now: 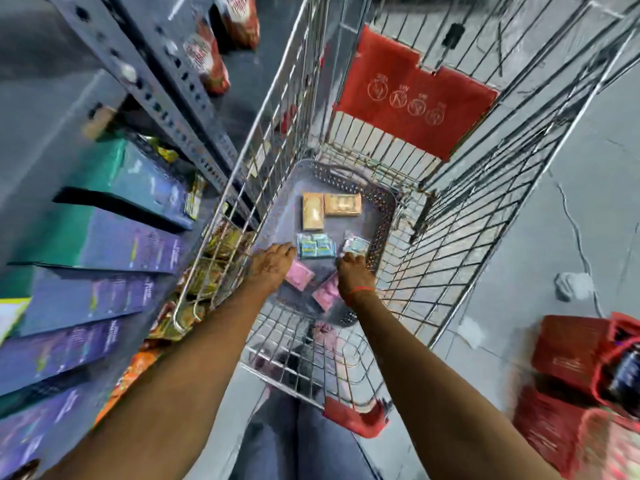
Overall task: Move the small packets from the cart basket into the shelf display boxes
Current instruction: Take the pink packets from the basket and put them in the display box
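I look down into a wire shopping cart [346, 209] with both my arms stretched into it. At its bottom sits a grey perforated tray [381, 216], and I take this tray as my landmark. The small packets lie inside it. At the far end of the tray are two tan packets [330, 207], side by side and touching. Near the middle of the tray is a clear bundle of blue-green packets [316, 245], and toward the tray's right wall lies a pale shiny packet [356, 243]. At the near end of the tray are two pink packets [313, 284], partly covered by my hands.

My left hand [273, 266] is over the near left part of the tray; its fingers [289, 249] are loosely bent, pointing at the blue-green bundle, and the tips are just beside its left edge. I cannot tell if they already touch it. My right hand [355, 275] is over the near right part of the tray, with a red thread on the wrist. Its fingers [351, 258] are curled down at the near edge of the pale shiny packet; whether they pinch it I cannot tell.

To the left of the tray, outside the cart wall, stands the shelf [156, 84] with purple and teal display boxes [114, 247] in a row.
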Available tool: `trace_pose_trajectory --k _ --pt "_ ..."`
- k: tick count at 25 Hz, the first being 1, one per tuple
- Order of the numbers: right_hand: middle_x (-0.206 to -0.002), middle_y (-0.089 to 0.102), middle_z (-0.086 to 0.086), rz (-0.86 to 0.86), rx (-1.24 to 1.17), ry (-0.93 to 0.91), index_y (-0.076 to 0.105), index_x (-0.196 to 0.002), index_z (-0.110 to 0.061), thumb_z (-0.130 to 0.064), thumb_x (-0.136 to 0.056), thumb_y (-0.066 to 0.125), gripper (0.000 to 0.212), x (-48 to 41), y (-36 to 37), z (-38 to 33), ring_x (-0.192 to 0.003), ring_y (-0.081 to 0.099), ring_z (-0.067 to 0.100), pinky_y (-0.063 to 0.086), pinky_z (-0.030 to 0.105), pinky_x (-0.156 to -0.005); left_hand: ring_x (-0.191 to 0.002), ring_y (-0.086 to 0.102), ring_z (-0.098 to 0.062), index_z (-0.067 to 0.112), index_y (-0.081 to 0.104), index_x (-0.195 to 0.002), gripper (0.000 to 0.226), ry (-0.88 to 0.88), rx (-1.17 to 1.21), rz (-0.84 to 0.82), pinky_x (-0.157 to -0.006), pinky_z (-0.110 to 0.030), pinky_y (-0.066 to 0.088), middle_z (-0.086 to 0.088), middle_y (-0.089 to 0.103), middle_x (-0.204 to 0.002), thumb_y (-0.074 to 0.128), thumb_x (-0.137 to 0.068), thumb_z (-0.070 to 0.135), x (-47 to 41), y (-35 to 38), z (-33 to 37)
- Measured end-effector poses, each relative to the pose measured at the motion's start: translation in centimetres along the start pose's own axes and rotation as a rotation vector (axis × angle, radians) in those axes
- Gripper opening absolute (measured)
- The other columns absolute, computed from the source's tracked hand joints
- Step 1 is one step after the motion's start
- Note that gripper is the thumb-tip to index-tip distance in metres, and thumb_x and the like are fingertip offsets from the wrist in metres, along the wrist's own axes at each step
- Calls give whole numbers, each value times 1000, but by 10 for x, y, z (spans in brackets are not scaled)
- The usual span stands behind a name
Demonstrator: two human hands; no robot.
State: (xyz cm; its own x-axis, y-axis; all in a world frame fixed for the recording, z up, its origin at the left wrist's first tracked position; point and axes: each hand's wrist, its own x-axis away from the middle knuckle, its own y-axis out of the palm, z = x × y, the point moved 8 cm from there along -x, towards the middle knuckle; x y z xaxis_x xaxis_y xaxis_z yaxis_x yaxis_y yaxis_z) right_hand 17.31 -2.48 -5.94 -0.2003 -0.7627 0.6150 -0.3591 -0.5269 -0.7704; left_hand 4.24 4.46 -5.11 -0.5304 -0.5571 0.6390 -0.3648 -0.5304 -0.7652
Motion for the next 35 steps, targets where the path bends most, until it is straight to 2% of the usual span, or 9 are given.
trace_pose_trajectory --k 2,5,8,11,15,19,26,32,35 --pt "-140 43 17 -108 81 -75 48 -132 -8 -2 -91 48 41 -6 18 -6 -129 41 38 47 45 -99 -142 27 -27 10 28 -146 60 13 -17 -30 -113 -44 35 -9 22 -157 48 -90 -2 -13 12 -4" --pt "-148 34 17 -155 151 -53 43 -137 -11 -8 -96 43 41 -5 34 -2 -134 35 38 42 46 -104 -128 41 -30 16 37 -139 66 2 -57 1 -101 -45 46 -10 40 -143 64 -81 3 -24 33 -8" --pt "-152 28 13 -183 79 16 45 -137 -17 -16 -100 38 37 -9 38 2 -138 29 37 43 48 -102 -124 45 -29 16 43 -132 46 -84 -41 9 -97 -42 48 -10 46 -133 52 -89 5 -26 36 -10" --pt "-149 34 13 -167 83 22 48 -135 -14 -13 -100 37 37 -9 34 -1 -137 33 36 45 50 -102 -128 41 -28 12 42 -133 44 -119 -45 -5 -100 -40 44 -11 42 -137 49 -91 0 -24 33 -10" --pt "-143 44 12 -119 114 88 52 -132 -6 -6 -93 56 39 11 5 -5 -131 42 32 48 45 -102 -129 40 -25 7 43 -132 42 -168 -12 5 -101 -39 46 -10 43 -138 51 -92 2 1 7 -14" --pt "-133 57 10 -118 159 145 57 -128 -11 -23 -83 73 49 41 -49 -13 -125 54 27 51 37 -99 -130 39 -28 1 42 -134 51 -215 72 48 -100 -39 49 -15 42 -139 63 -88 9 37 -40 -15" --pt "-124 67 11 126 81 93 66 -117 -15 -50 -73 73 57 95 -198 -57 -115 65 27 54 33 -92 -102 62 -34 1 61 -113 70 -286 368 406 -84 -40 52 -20 61 -114 68 -74 59 142 -175 -22" --pt "-119 68 19 371 44 -83 67 -113 -5 -53 -72 74 64 154 -312 -142 -110 65 33 53 37 -92 -92 66 -39 -1 65 -96 64 -486 585 873 -73 -43 53 -24 68 -98 74 -68 56 262 -245 -72" --pt "-122 66 20 424 15 -206 64 -116 -4 -46 -72 74 62 181 -343 -199 -114 63 35 52 39 -94 -92 66 -42 -4 66 -94 64 -601 600 991 -73 -45 53 -28 69 -97 73 -71 55 313 -265 -103"
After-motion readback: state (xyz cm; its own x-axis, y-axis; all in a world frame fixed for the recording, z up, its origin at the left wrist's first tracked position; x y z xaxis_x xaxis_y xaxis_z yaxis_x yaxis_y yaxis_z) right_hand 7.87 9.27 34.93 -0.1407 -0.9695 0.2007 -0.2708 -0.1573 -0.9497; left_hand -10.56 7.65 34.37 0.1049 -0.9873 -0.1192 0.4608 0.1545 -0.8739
